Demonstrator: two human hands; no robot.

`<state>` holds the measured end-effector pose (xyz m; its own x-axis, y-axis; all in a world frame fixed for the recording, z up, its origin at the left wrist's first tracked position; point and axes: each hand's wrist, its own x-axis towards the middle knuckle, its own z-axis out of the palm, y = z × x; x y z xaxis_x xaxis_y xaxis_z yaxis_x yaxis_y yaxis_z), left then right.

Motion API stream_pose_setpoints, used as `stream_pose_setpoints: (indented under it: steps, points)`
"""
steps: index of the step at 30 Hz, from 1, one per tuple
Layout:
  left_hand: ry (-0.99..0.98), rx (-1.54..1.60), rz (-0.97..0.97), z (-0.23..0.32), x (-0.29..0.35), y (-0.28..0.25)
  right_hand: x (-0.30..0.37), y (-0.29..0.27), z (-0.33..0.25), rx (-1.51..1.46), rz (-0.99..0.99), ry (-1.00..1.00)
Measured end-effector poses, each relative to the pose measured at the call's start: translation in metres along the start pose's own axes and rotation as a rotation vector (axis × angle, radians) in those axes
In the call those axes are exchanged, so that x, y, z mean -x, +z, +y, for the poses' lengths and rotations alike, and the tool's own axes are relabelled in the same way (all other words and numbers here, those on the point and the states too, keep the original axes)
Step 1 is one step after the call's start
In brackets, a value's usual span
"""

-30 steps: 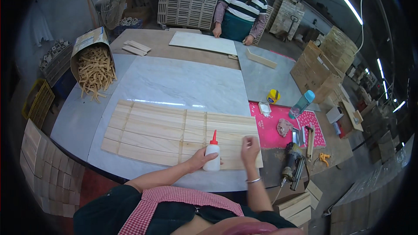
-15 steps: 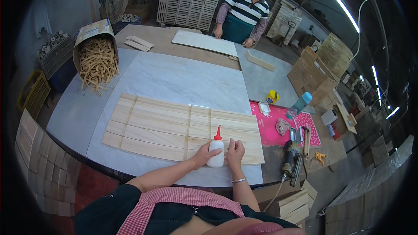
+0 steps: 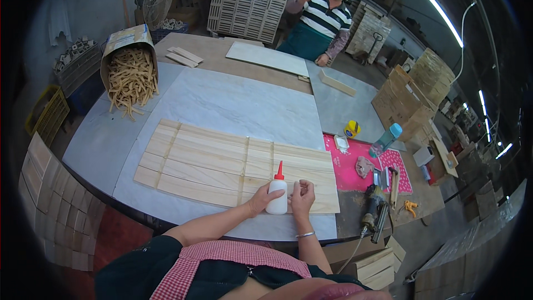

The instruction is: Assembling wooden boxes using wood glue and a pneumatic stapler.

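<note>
A white squeeze bottle [image 3: 277,199] with a red pointed nozzle stands upright in my left hand [image 3: 259,200], whose fingers wrap round its side. Just right of the bottle is my right hand [image 3: 302,198], its fingers curled and pinched together; whatever may be between them is too small to make out. Both hands are over the near edge of a panel of pale wooden slats [image 3: 208,158]. Two pale strips run across these slats.
The panel lies on a marbled table top [image 3: 239,100]. A tipped box [image 3: 130,36] spills thin wooden strips at left. On the right are a pink mat [image 3: 352,172], a blue-capped bottle [image 3: 386,140], a nail gun [image 3: 371,211] and a hammer [image 3: 394,186]. A masked co-worker [image 3: 322,25] stands opposite.
The co-worker has raised one hand from the table to chest height or above. My view has shifted slightly; my left hand still holds the bottle, and my right hand's fingers have turned a little.
</note>
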<state>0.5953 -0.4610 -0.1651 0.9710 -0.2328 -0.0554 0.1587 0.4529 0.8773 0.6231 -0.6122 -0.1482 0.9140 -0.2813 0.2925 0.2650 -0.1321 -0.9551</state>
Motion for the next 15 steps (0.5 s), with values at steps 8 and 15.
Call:
stream_pose_setpoints:
  steps: [8, 15]
  points:
    - [0.076, -0.038, 0.062, -0.003, -0.002, -0.001, -0.007, -0.009, 0.026, 0.217, -0.189, -0.072]
    - [0.015, 0.098, 0.064, -0.009, 0.005, 0.007, -0.115, -0.045, 0.17, 0.249, -0.129, -0.26]
